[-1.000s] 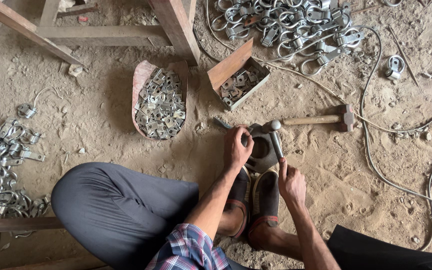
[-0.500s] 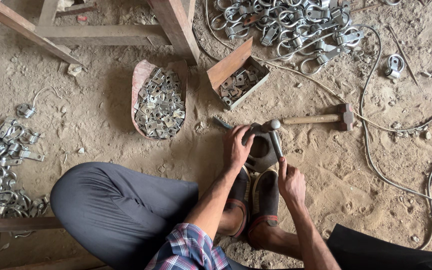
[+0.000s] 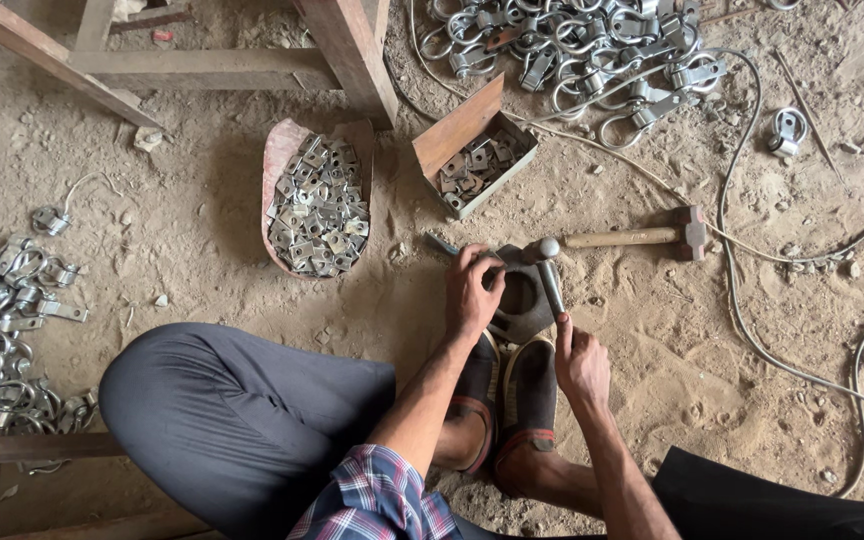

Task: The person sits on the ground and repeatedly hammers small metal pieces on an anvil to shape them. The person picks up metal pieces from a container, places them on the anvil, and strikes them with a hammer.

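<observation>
Two hands — left hand point(image 3: 472, 290) on one metal block point(image 3: 522, 300), right hand point(image 3: 580, 362) gripping one tool point(image 3: 550, 280)

I sit on a sandy dirt floor point(image 3: 202, 230), dusty and pitted with small stones. Wooden legs and crossbars of a table frame point(image 3: 352, 50) stand at the upper left of the frame. A wooden plank point(image 3: 12, 447) runs along the lower left edge. Grey cables point(image 3: 742, 250) snake across the right side. Soft, even daylight falls everywhere.

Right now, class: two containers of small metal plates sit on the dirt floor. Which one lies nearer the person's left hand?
The small wooden box with the raised flap, just above the left hand. The reddish scoop-shaped tray lies farther left.
</observation>
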